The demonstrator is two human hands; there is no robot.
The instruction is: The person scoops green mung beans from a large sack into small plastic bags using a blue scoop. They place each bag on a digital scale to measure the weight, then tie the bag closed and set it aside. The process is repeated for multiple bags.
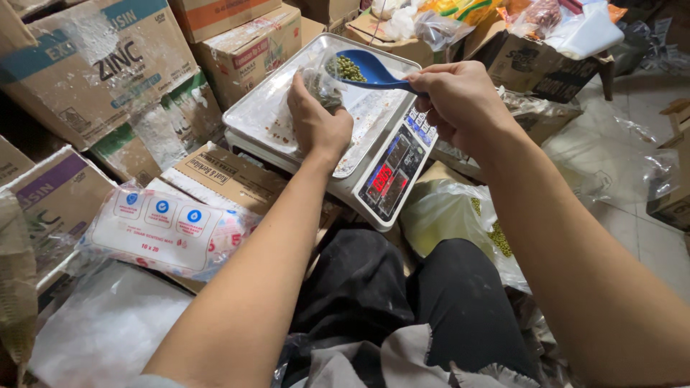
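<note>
Stacked cardboard cartons, creased and taped, crowd the pale tiled floor around your seated legs in dark trousers. Centre: a digital weighing scale with a flat, shiny metal pan (speckled with reddish crumbs) and a slanted panel of red digits and small keys.

Your left hand rests on the pan, knuckles up, wrist straight, its fingers closed around the gathered mouth of a small clear plastic bag; the crinkled film shows dark green contents through it.

Your right hand comes in from the right with the forearm raised, fingers curled and pressed together around the handle of a glossy blue plastic scoop. The scoop's oval bowl is held level above the bag's mouth, over the far part of the pan, and carries a small heap of round green beans.

Foreground, left: a soft, wrapped pack of plastic bags with a white-and-red label lies on a flattened carton. Right of your knee, a larger translucent sack holds more green beans.
</note>
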